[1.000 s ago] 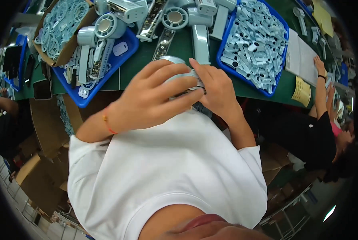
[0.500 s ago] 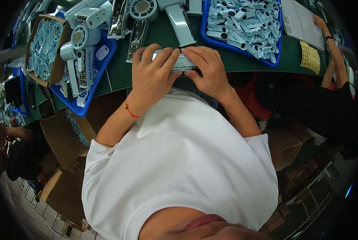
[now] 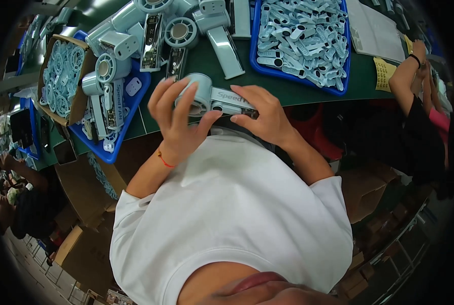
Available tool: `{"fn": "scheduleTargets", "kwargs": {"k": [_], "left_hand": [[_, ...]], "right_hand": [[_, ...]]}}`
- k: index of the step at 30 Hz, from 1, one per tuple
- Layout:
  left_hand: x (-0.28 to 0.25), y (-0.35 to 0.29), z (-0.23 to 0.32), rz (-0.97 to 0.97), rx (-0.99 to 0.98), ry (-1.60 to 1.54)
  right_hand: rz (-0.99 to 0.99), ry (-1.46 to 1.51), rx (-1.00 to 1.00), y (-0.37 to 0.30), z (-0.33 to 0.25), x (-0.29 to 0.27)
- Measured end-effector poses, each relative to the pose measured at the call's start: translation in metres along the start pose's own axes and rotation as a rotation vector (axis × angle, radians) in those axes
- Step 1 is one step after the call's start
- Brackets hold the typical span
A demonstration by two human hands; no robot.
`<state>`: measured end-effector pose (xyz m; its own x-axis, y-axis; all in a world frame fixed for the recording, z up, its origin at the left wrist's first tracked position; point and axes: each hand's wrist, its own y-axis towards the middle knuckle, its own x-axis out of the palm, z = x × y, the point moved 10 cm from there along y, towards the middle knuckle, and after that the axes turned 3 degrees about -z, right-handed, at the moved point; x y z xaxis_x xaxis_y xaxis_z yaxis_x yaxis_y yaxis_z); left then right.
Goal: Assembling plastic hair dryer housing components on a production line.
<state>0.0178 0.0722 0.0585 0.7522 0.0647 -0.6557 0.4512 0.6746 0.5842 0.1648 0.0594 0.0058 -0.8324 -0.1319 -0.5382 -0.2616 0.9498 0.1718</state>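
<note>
A pale blue handheld fan (image 3: 200, 90) lies sideways before me at the table's near edge, its round head to the left and its handle to the right. My right hand (image 3: 268, 113) grips the handle end between thumb and fingers; the fingers partly cover that end. Around the left side of the fan head, my left hand (image 3: 175, 116) is open with its fingers spread apart; whether a fingertip touches the head is unclear. Just beyond stand more fan bodies, one with a round grille (image 3: 181, 31) and a handle showing its inner circuit parts.
A blue tray (image 3: 298, 76) heaped with pale blue small parts sits at the far right. On the left, a cardboard box (image 3: 79, 101) of ring-shaped parts adjoins another blue tray (image 3: 130, 114) of fan pieces. A co-worker's arm (image 3: 407, 76) reaches in near a yellow note (image 3: 384, 73).
The fan, earlier mostly hidden under both hands, now shows its head and handle. My left hand has opened and spread its fingers; my right hand still holds the handle end.
</note>
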Motion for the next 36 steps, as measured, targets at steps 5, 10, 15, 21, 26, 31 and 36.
{"fn": "scheduleTargets", "kwargs": {"k": [5, 10, 15, 21, 26, 31, 36], "left_hand": [[0.035, -0.001, 0.000, -0.095, -0.507, -1.057], [-0.004, 0.098, -0.045, -0.242, -0.587, -0.602], [0.042, 0.280, -0.100, -0.524, -0.223, -0.065], [0.180, 0.366, -0.268, -0.570, -0.317, 0.261], [0.148, 0.371, -0.294, -0.451, -0.272, 0.696], [0.179, 0.297, -0.285, -1.031, -0.695, 0.386], [0.147, 0.281, -0.340, -0.728, -0.812, 0.273]], "right_hand": [[0.121, 0.253, -0.031, 0.011, -0.047, -0.003], [0.262, -0.031, -0.208, 0.042, -0.060, -0.079], [0.363, -0.570, 0.125, 0.052, 0.031, -0.131], [0.309, -0.645, 0.198, 0.061, 0.046, -0.128], [0.348, -0.572, 0.163, 0.070, 0.049, -0.138], [0.283, -0.496, 0.108, 0.129, 0.055, -0.136], [0.214, -0.551, 0.033, 0.169, 0.066, -0.119]]}}
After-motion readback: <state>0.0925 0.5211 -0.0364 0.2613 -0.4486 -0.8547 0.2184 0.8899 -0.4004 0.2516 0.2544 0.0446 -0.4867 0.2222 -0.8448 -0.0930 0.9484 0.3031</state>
